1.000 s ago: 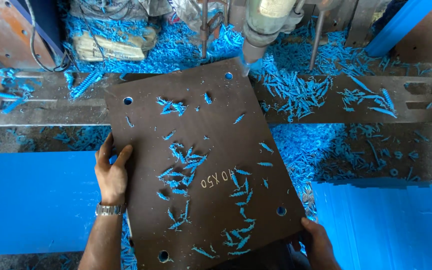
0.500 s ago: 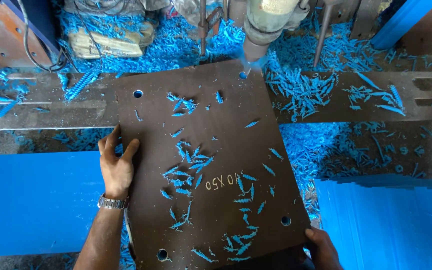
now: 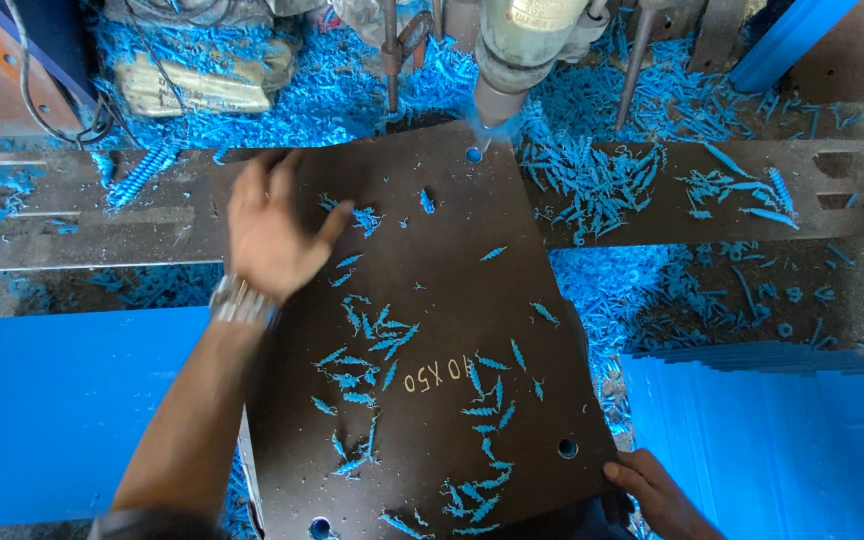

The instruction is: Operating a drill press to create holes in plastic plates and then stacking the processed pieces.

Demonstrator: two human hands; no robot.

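A dark brown plate (image 3: 452,300) with holes near its corners lies under the grey drill spindle (image 3: 517,55). Chalk marks sit near its middle, and several blue curled shavings (image 3: 372,335) are strewn over it. My left hand (image 3: 272,225), a metal watch on its wrist, lies spread flat on the plate's far left part, fingers apart. My right hand (image 3: 657,490) grips the plate's near right corner, partly cut off by the frame's bottom edge.
Heaps of blue shavings (image 3: 592,175) cover the machine bed (image 3: 72,215). A blue sheet (image 3: 62,400) lies at the left, a stack of blue sheets (image 3: 782,440) at the right. Cables (image 3: 37,90) hang at the far left.
My left hand has moved from the plate's left edge up over its far left part. The plate has slid toward the drill and turned a little. My right hand stays at the near right corner.
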